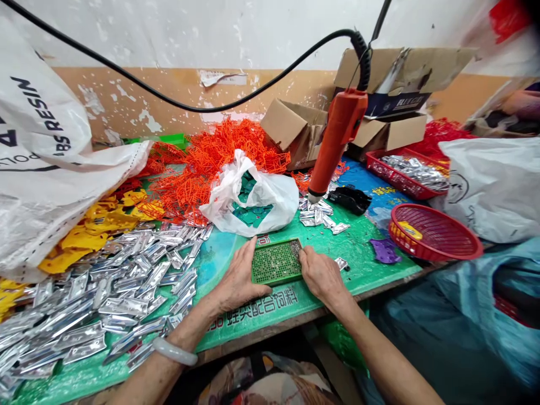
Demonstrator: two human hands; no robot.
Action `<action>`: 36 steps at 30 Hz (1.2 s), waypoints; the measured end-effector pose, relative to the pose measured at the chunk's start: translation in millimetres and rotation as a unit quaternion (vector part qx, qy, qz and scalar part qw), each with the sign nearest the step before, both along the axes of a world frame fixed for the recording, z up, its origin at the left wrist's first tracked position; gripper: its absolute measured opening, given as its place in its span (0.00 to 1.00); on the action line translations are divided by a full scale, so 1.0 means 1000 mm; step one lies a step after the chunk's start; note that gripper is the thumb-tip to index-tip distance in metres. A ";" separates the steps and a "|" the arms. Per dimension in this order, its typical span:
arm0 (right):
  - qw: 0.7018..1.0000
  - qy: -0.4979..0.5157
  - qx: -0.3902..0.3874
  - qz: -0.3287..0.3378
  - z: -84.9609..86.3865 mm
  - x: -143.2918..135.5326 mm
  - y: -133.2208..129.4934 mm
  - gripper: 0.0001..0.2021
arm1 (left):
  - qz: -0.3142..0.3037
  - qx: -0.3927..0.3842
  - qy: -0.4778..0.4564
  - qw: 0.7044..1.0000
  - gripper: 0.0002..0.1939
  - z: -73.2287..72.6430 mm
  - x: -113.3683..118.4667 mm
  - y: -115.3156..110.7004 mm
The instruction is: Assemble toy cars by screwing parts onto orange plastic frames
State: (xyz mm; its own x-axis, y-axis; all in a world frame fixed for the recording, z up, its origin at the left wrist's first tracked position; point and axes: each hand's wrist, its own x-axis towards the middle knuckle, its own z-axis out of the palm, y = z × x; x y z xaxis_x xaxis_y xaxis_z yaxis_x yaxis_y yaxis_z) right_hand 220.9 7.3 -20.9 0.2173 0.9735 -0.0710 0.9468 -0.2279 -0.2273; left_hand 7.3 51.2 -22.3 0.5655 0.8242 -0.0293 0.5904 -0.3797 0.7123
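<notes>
A shallow green tray point(276, 263), its floor full of small holes and dotted with tiny silvery pieces that look like screws, lies near the table's front edge. My left hand point(241, 277) grips its left side, thumb along the near edge and fingers at the far corner. At the right end, my right hand point(321, 275) has its fingers closed on the rim, close to a small heap of the silvery bits. Above and behind hangs an orange electric screwdriver point(338, 138), tip down, apart from both hands.
Many shiny metal pieces point(143, 281) cover the left side. Behind the tray sit a white bag point(274, 194) of green parts and a pile of orange plastic pieces point(228, 149). A red basket point(439, 239) stands on the right. A black cable point(202, 108) hangs across the back.
</notes>
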 end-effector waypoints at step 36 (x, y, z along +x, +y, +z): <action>0.988 -0.009 0.128 0.082 0.007 -0.045 0.017 0.26 | 0.005 0.050 0.031 0.998 0.59 -0.009 0.000 0.003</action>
State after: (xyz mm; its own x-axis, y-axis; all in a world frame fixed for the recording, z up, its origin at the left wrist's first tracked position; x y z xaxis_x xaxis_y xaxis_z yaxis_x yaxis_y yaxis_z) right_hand 176.4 24.6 -13.4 0.0532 0.9815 0.1841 0.9705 -0.0074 -0.2410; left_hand 7.3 53.9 -31.4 0.5571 0.8303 0.0179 0.6364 -0.4406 0.6332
